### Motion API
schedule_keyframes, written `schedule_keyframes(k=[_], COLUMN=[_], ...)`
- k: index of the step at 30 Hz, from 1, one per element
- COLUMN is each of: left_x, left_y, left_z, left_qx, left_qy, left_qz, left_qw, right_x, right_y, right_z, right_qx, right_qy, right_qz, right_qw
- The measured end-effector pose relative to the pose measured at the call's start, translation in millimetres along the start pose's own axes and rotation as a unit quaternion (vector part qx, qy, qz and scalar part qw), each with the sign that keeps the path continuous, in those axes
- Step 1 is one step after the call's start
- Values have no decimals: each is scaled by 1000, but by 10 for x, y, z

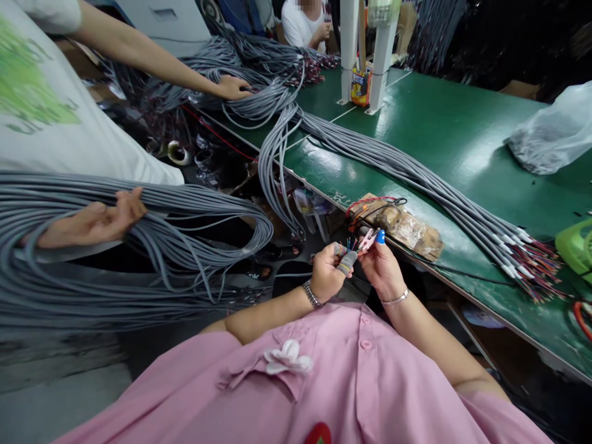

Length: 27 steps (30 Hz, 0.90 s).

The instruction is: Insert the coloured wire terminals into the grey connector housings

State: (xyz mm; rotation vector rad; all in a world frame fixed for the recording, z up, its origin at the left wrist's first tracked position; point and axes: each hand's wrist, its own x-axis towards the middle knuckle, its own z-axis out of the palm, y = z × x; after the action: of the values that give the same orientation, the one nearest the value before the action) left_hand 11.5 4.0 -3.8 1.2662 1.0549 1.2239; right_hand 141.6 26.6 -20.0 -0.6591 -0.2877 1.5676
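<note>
Close to the table edge, in front of my chest, my left hand [327, 273] is closed on the end of a grey cable. Grey covers wrap some of its fingertips. Thin coloured wires [352, 242] fan out from between its fingers. My right hand [383, 271], with a blue cover on the thumb, pinches a small pink-and-white piece [367, 240] against these wires; its exact kind is too small to make out. Just beyond my hands, a tape-wrapped block [407, 229] with red and black leads sits on the table edge.
A long bundle of grey cables [398, 160] crosses the green table [453, 117]. A co-worker's arm [152, 58] reaches to a cable heap [259, 102]; the other holds a large coil [208, 216] at left. A plastic bag [555, 132] and green object [576, 246] lie right.
</note>
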Motion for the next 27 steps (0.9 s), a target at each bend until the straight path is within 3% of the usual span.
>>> schedule_keyframes(k=[8, 14, 20, 27], left_x=[-30, -74, -63, 24], left_y=[22, 80, 48, -31], left_z=[-8, -50, -144, -224], left_qx=[9, -5, 27, 171], left_qy=[-7, -3, 16, 61], left_qz=[-9, -6, 57, 176], left_qw=[1000, 1000, 998, 967], right_x=[-47, -62, -95, -88], right_y=[8, -66, -140, -60], right_z=[11, -51, -45, -116], right_qx=[-8, -25, -81, -137], right_qy=[-18, -26, -16, -5], right_qz=[1, 49, 29, -28], right_qw=[1000, 998, 996, 990])
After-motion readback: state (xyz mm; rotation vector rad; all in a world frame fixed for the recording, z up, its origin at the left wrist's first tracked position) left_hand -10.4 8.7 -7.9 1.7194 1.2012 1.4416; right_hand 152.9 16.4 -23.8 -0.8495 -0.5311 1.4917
